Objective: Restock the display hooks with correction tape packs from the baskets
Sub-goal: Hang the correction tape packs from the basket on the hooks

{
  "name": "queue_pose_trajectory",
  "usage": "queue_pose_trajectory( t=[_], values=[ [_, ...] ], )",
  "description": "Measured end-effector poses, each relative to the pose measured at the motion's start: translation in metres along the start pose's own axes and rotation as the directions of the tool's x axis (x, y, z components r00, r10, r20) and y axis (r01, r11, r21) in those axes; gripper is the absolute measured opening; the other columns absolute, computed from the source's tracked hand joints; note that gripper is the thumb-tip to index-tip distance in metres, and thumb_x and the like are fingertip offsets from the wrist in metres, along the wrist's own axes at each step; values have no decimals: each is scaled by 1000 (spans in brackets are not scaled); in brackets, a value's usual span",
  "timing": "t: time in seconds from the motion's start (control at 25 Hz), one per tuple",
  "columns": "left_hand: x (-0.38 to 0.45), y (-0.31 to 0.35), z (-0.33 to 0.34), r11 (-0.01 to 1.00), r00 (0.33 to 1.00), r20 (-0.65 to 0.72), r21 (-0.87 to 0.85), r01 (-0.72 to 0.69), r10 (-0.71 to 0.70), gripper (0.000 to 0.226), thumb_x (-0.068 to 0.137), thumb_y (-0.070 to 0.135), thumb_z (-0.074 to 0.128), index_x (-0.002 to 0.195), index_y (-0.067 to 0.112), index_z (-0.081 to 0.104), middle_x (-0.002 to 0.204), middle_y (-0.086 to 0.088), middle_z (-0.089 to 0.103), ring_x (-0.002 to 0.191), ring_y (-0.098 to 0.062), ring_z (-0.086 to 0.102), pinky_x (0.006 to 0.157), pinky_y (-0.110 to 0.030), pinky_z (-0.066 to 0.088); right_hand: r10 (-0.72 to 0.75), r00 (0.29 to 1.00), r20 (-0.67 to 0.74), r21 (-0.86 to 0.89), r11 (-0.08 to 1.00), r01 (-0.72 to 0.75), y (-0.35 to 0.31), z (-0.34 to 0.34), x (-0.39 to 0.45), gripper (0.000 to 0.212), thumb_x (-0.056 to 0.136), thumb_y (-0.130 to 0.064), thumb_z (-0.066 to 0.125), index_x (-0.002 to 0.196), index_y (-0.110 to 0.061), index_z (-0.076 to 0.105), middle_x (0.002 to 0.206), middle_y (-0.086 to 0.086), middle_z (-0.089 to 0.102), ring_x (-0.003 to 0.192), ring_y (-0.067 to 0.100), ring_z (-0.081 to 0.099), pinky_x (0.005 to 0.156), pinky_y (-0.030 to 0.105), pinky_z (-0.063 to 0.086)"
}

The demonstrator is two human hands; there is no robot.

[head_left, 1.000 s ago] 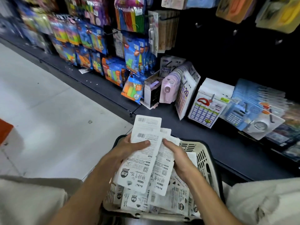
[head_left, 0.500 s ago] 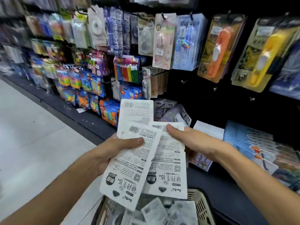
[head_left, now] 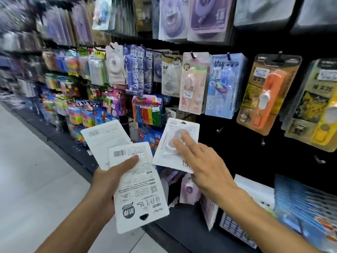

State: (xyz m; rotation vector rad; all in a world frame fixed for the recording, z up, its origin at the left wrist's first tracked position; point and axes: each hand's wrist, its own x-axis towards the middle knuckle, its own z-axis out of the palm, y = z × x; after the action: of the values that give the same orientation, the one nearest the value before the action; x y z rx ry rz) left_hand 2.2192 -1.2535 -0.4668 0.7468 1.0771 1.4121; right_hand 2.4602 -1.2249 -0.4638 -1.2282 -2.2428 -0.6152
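Against the black pegboard wall (head_left: pixel 228 136) of hanging stationery, the left hand (head_left: pixel 107 181) clamps a fanned stack of packs (head_left: pixel 127 165) that could slip, while the right hand (head_left: pixel 204 165), fingers (head_left: pixel 180 141) spread flat, carries one pack (head_left: pixel 175 143) toward what seems a bare hook (head_left: pixel 219 129), which it may miss.

Left hand (head_left: pixel 107 181): fingers hidden behind the stack of white packs (head_left: pixel 135 179); only the thumb shows on the front. Count of packs in the stack cannot be told; the rear pack (head_left: pixel 105 137) is largely covered. Right hand (head_left: pixel 204 165): thumb hidden under the single pack (head_left: pixel 173 143), whose lower corner the hand covers. Both forearms cut off by the bottom edge. Hanging goods at far left (head_left: pixel 27 52) blurred, print unreadable. Yellow pack (head_left: pixel 317 106) cut by the right edge. Top row of packs (head_left: pixel 191 15) cropped by the top edge.
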Motion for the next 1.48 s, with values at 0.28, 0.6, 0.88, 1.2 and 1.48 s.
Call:
queue_pose_trajectory(
  t=[0.28, 0.6, 0.88, 1.2, 1.48],
  values=[
    [8, 11, -23, 996, 994, -69, 48, -82, 85, 46, 63, 22, 85, 108, 20, 77, 99, -11, 81, 84, -36, 78, 69, -53, 62, 51, 987, 154, -234, 972, -13, 3, 47, 35, 84, 81, 4, 53, 158, -20, 29, 167, 14, 17, 114, 37, 56, 83, 44, 44],
    [-7, 6, -12, 978, 982, 25, 99, -186, 185, 39, 65, 16, 87, 103, 20, 76, 91, -6, 82, 77, -28, 79, 56, -40, 63, 235, 909, 345, -109, 972, -210, 1, 52, 35, 109, 84, 6, 53, 157, -37, -15, 165, -4, -28, 141, 32, 25, 104, 46, 35],
    [-6, -10, -11, -259, 306, 801, 486, -835, 515, 51, 76, 25, 77, 118, 28, 49, 123, 2, 72, 108, -15, 66, 81, -30, 50, 24, 497, 867, 447, -479, -756, -16, 14, 15, 73, 84, -68, 61, 127, -9, 68, 133, 26, 60, 119, 36, 64, 101, 48, 48],
    [-10, -4, -6, -400, 287, 877, 439, -804, 386, 60, 63, 9, 97, 115, 15, 68, 143, -3, 62, 134, -27, 58, 99, -45, 53, -56, 549, 834, 436, -543, -717, -22, -11, -11, 50, 73, -33, 84, 115, -6, 76, 131, 24, 65, 105, 32, 65, 100, 45, 50],
    [-8, 11, -30, -427, 309, 746, 613, -665, 590, 51, 66, 14, 96, 114, 11, 79, 118, -6, 76, 108, -30, 74, 91, -49, 58, 426, 520, 740, 659, -612, -437, -39, -5, 11, 24, 95, -30, 66, 101, -10, 75, 84, 10, 78, 69, 25, 70, 66, 40, 59]
  ],
)
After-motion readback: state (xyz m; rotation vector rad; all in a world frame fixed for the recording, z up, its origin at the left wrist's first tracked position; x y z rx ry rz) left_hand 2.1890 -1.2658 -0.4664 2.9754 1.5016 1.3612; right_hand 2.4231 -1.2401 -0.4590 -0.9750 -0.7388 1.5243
